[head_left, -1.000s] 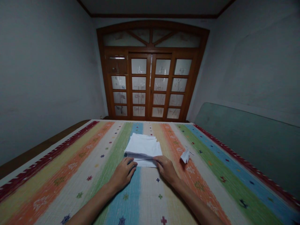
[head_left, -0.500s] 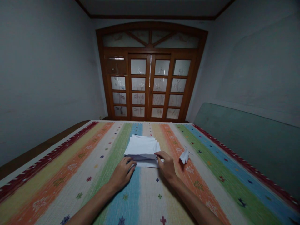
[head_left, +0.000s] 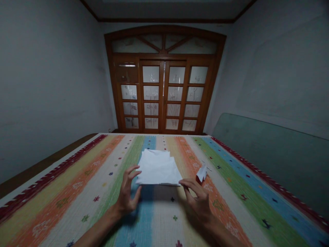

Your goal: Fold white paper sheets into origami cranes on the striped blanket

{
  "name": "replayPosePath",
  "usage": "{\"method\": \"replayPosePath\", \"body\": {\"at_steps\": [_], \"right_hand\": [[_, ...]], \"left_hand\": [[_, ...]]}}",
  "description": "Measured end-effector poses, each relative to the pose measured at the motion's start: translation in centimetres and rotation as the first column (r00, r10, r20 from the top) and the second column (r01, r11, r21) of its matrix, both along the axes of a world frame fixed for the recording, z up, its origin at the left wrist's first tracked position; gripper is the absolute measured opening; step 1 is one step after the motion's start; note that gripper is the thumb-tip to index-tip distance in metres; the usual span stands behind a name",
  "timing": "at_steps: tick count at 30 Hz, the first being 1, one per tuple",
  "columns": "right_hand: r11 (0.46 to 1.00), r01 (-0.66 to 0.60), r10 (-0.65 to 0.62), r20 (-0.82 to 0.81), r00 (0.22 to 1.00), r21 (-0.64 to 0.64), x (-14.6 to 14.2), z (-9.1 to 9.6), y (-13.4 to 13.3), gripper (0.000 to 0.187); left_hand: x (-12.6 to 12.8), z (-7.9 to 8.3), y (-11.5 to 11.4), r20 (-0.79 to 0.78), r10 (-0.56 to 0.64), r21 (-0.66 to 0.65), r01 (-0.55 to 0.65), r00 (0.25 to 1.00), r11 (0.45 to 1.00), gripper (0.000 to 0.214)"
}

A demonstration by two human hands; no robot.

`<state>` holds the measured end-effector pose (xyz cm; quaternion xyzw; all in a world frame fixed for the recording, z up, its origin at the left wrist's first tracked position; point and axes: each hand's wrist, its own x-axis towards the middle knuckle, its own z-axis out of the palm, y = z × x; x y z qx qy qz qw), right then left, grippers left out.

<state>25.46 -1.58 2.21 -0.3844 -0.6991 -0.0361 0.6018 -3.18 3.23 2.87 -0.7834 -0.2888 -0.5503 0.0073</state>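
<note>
White sheets of paper (head_left: 157, 168) lie in an uneven stack in front of me, their near edge lifted off the cloth with a shadow beneath. The near right corner is pinched between the thumb and fingers of my right hand (head_left: 197, 198). At the near left corner, my left hand (head_left: 129, 190) has its thumb and fingers spread apart around the paper's edge. To the right of the stack, a small crumpled piece of white paper (head_left: 202, 173) sits apart from both hands.
A striped, patterned tablecloth (head_left: 102, 195) covers the table. Green padded panel (head_left: 257, 140) stands along the right side by the wall. Wooden glazed doors (head_left: 164, 92) close off the far end.
The near edge of the paper has come toward me, covering the folded gap seen before. My right hand moved nearer and right with the corner; my left hand opened and shifted left.
</note>
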Motion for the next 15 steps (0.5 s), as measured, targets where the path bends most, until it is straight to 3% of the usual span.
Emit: {"method": "replayPosePath", "body": {"at_steps": [2, 5, 7, 9, 12, 15], "right_hand": [[0.999, -0.024, 0.025, 0.034, 0.999, -0.039, 0.6, -0.5, -1.9, 0.023], [0.981, -0.103, 0.128, 0.148, 0.981, -0.164, 1.4, -1.1, -4.8, 0.023], [0.946, -0.153, 0.235, 0.282, 0.93, -0.286, 1.7, -1.2, -6.3, 0.025], [0.914, -0.148, 0.307, 0.406, 0.861, -0.377, 1.8, -0.9, -7.2, 0.025], [0.885, -0.069, 0.306, 0.463, 0.832, -0.46, 1.2, -0.3, -7.4, 0.021], [0.863, 0.042, 0.231, 0.467, 0.854, -0.504, 0.0, 0.0, -6.3, 0.025]], "left_hand": [[-0.1, 0.6, -0.7, 0.011, -0.196, -0.026, 0.196, 0.981, 0.98, 0.025], [0.3, 1.0, -1.3, 0.048, -0.306, -0.195, 0.309, 0.951, 0.931, 0.033], [1.2, 0.8, -1.5, -0.044, -0.309, -0.368, 0.272, 0.95, 0.889, 0.036], [2.3, 0.2, -1.8, -0.234, -0.299, -0.46, 0.165, 0.925, 0.872, 0.032], [3.7, -1.1, -2.4, -0.509, -0.245, -0.48, -0.036, 0.825, 0.876, 0.039], [4.5, -2.2, -2.8, -0.646, -0.223, -0.464, -0.144, 0.73, 0.874, 0.056]]}}
